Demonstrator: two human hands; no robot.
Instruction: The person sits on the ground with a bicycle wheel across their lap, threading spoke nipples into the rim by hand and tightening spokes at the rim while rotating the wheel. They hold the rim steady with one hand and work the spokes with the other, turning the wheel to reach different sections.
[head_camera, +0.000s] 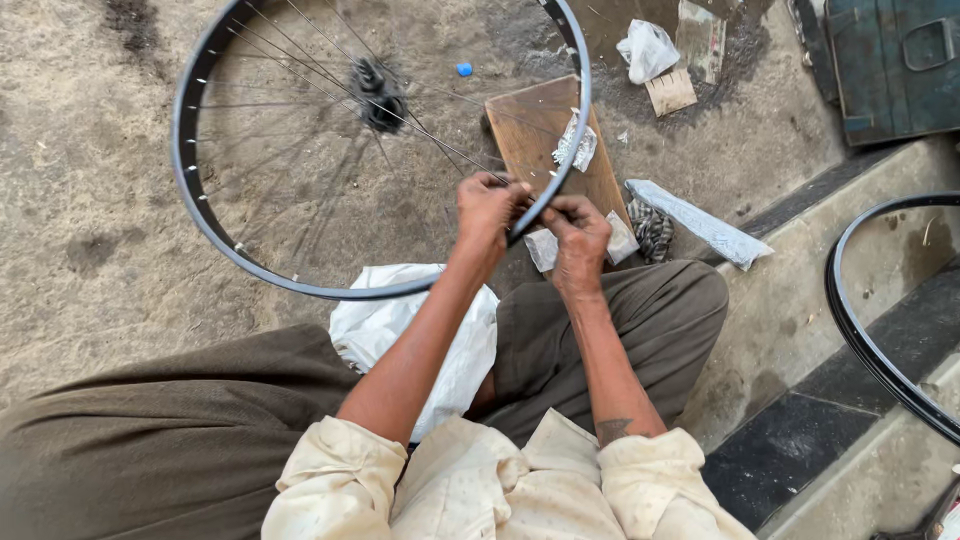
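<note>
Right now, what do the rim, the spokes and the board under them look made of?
Wheel rim: looks like metal with a dark painted or anodised finish; thin, evenly curved, slight sheen. Spokes: thin bare steel wire by the look, silvery glints. Board: wood, brown, unfinished, worn edges. Left hand and right hand both hold the rim's near edge.
</note>
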